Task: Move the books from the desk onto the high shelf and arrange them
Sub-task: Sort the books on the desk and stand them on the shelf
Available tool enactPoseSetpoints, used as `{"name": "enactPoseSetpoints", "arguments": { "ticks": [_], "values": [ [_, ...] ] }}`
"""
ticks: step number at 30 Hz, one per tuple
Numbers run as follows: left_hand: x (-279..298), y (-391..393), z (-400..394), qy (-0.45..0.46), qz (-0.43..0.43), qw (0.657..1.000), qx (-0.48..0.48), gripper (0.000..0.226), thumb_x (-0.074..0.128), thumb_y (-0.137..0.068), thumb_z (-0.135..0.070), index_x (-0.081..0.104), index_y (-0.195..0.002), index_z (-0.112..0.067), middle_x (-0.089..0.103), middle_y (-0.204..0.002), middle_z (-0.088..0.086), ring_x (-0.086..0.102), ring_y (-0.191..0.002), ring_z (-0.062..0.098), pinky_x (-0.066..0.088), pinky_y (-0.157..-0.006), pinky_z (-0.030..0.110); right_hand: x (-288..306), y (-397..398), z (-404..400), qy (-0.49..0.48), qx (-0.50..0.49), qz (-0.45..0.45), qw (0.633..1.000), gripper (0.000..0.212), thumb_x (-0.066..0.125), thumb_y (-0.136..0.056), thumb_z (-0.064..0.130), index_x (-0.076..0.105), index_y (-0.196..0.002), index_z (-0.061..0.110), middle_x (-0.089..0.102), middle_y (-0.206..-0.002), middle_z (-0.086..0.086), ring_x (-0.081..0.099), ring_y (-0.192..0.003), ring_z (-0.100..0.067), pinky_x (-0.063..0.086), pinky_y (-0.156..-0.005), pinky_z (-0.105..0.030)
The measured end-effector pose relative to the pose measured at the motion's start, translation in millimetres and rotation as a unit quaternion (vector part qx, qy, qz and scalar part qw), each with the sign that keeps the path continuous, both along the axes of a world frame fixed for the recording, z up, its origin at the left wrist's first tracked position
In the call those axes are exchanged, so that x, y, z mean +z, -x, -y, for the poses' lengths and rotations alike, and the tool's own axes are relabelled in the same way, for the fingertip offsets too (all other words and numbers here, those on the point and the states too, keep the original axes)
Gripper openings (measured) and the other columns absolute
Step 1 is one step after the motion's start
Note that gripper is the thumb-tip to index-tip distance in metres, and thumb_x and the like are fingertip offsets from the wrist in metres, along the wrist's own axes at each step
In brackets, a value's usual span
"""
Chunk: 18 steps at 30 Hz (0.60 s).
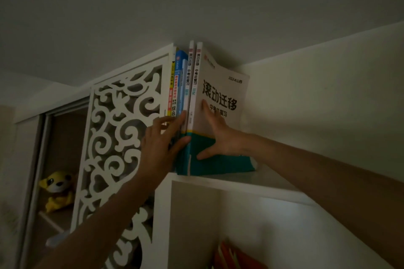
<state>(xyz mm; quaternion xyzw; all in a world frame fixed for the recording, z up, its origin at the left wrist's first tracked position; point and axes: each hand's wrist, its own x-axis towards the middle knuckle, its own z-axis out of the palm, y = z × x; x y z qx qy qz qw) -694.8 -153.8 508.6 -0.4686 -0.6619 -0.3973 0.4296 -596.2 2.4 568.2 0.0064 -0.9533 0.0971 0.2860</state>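
Books (pixel 185 102) stood upright in a row at the left end of the high shelf (pixel 251 183), their tops close under the ceiling (pixel 196 2) and their spines facing out. About five spines could be counted, though the ones at the left were packed too tightly in the dim light for a sure count. The rightmost book (pixel 220 120), white above and teal below, showed its front cover, printed "2024山西" at the upper right, with the large black title "滚动迁移" and a smaller line beneath it partly hidden by a finger. Its spine and that of its neighbour (pixel 189 85) both carried "滚动迁移" and "中考总复习". A blue spine (pixel 180 81) and a yellow spine (pixel 171 94) stood further left; the yellow one's lettering was too small to read beyond "综合" near its foot. The right hand (pixel 215 137) lay flat on the rightmost cover, fingers spread and straight, thumb reaching down over the teal band. The left hand (pixel 161 144) pressed straightened fingers against the lower spines. One white carved fretwork panel (pixel 115 137) stood beside the row at the left, and one yellow plush toy (pixel 57 190) sat in a compartment lower left.
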Motion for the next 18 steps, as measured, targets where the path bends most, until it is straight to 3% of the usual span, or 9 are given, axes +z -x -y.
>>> {"name": "enactPoseSetpoints", "arguments": {
  "ticks": [2, 7, 9, 11, 12, 15, 16, 18],
  "values": [
    [-5.8, 0.1, -6.3, -0.019, 0.029, 0.998, 0.047, 0.074, 0.001, -0.066, -0.087, 0.001, -0.134, -0.057, 0.013, -0.147, 0.006, 0.019, -0.131, 0.026, 0.024, -0.107, 0.05, 0.8, 2.8, -6.3, -0.02, 0.0, -0.007, 1.0, 0.135, 0.081, -0.067, 0.038, -0.036, -0.131, 0.048, -0.03, -0.153, -0.002, -0.016, -0.143, -0.026, 0.009, -0.117, -0.055],
    [-9.1, -12.3, -9.8, -0.002, 0.082, 0.996, 0.02, 0.059, 0.018, -0.081, -0.07, -0.006, -0.133, -0.054, 0.007, -0.152, 0.01, 0.014, -0.138, 0.03, 0.018, -0.111, 0.05, -2.1, -2.8, -5.3, -0.019, -0.01, -0.024, 0.999, 0.127, 0.079, -0.07, 0.038, -0.03, -0.136, 0.047, -0.027, -0.154, -0.002, -0.017, -0.143, -0.023, 0.005, -0.116, -0.046],
    [-6.3, -17.1, -6.8, 0.005, 0.109, 0.994, 0.017, 0.059, 0.035, -0.092, -0.055, -0.001, -0.138, -0.05, 0.007, -0.152, 0.01, 0.013, -0.138, 0.031, 0.019, -0.113, 0.051, -1.2, -12.7, 3.4, -0.021, -0.026, -0.018, 0.999, 0.119, 0.078, -0.074, 0.031, -0.018, -0.145, 0.038, -0.009, -0.158, -0.004, 0.0, -0.145, -0.023, 0.012, -0.118, -0.041],
    [-6.2, -26.7, -1.2, -0.022, 0.106, 0.994, 0.009, 0.061, 0.049, -0.092, -0.039, 0.019, -0.145, -0.037, 0.013, -0.151, 0.011, 0.017, -0.137, 0.031, 0.026, -0.111, 0.052, -1.1, -30.7, 17.1, -0.024, -0.054, -0.038, 0.998, 0.094, 0.073, -0.08, 0.019, 0.012, -0.15, 0.025, 0.021, -0.154, -0.007, 0.028, -0.137, -0.023, 0.027, -0.11, -0.027],
    [-8.7, -35.8, 2.1, -0.045, 0.09, 0.995, -0.007, 0.057, 0.052, -0.091, -0.034, 0.03, -0.143, -0.029, 0.02, -0.148, 0.012, 0.023, -0.135, 0.029, 0.031, -0.11, 0.047, -3.2, -44.5, 26.4, -0.013, -0.072, -0.067, 0.995, 0.076, 0.071, -0.082, 0.016, 0.029, -0.146, 0.018, 0.034, -0.148, -0.008, 0.038, -0.13, -0.022, 0.031, -0.103, -0.021],
    [-30.9, -77.3, 12.8, -0.083, 0.025, 0.99, -0.113, 0.034, 0.056, -0.092, -0.025, 0.053, -0.123, -0.012, 0.048, -0.124, 0.006, 0.042, -0.111, 0.006, 0.03, -0.094, 0.002, -25.1, -97.9, 54.7, 0.067, -0.047, -0.166, 0.983, 0.042, 0.067, -0.084, 0.011, 0.057, -0.125, 0.01, 0.058, -0.125, -0.006, 0.055, -0.112, -0.014, 0.039, -0.095, -0.017],
    [-43.7, -95.3, 16.2, -0.084, 0.0, 0.985, -0.15, 0.029, 0.056, -0.091, -0.024, 0.057, -0.117, -0.011, 0.051, -0.114, 0.001, 0.043, -0.104, -0.001, 0.028, -0.088, -0.004, -40.4, -120.8, 64.4, 0.081, -0.028, -0.191, 0.978, 0.035, 0.067, -0.084, 0.009, 0.061, -0.118, 0.011, 0.062, -0.115, -0.003, 0.058, -0.104, -0.011, 0.043, -0.092, -0.017],
    [-77.2, -132.0, 20.6, -0.057, -0.006, 0.973, -0.222, 0.024, 0.054, -0.09, -0.028, 0.059, -0.11, -0.017, 0.054, -0.105, -0.012, 0.049, -0.095, -0.006, 0.035, -0.084, -0.001, -78.3, -170.6, 80.3, 0.098, -0.002, -0.226, 0.969, 0.027, 0.067, -0.083, 0.007, 0.063, -0.107, 0.019, 0.066, -0.102, 0.001, 0.062, -0.093, -0.007, 0.048, -0.085, -0.015]
  ]
}}
